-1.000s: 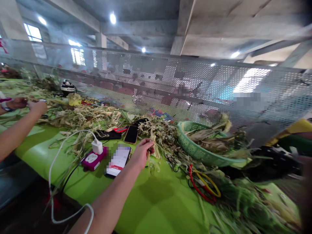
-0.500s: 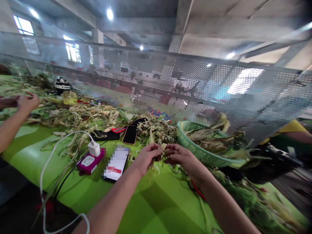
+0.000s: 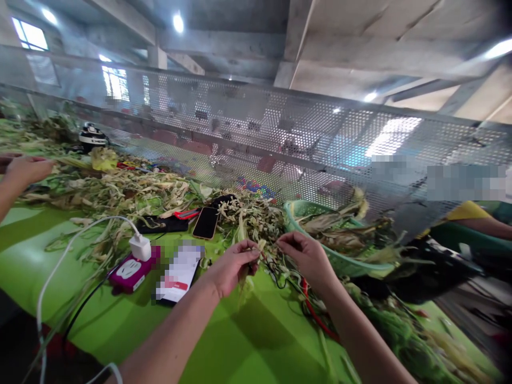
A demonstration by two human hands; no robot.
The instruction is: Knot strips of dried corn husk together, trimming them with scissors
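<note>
My left hand (image 3: 232, 266) pinches a small pale strip of corn husk (image 3: 261, 245) between thumb and fingers, above the green tabletop (image 3: 256, 357). A yellowish wisp hangs below that hand. My right hand (image 3: 306, 258) is a short way to the right, its thumb and fingertips pressed together. Whatever it may hold is too small to make out. Behind the two hands lies a heap of short, dry husk pieces (image 3: 260, 216). A green plastic basket (image 3: 290, 210) with long dried husks (image 3: 336, 229) stands just beyond my right hand.
Left of my hands are a lit phone (image 3: 180, 274), a dark-screened phone (image 3: 206, 223) and a purple power strip (image 3: 134, 272) with a white charger (image 3: 140, 247). Red cable (image 3: 314, 314) and green netting (image 3: 392, 330) lie right. A perforated metal screen (image 3: 240, 133) stands behind. Another person's hands (image 3: 28, 169) are far left.
My right hand has drawn away from the left, widening the gap between them. My left hand still pinches the husk. The view has shifted slightly.
</note>
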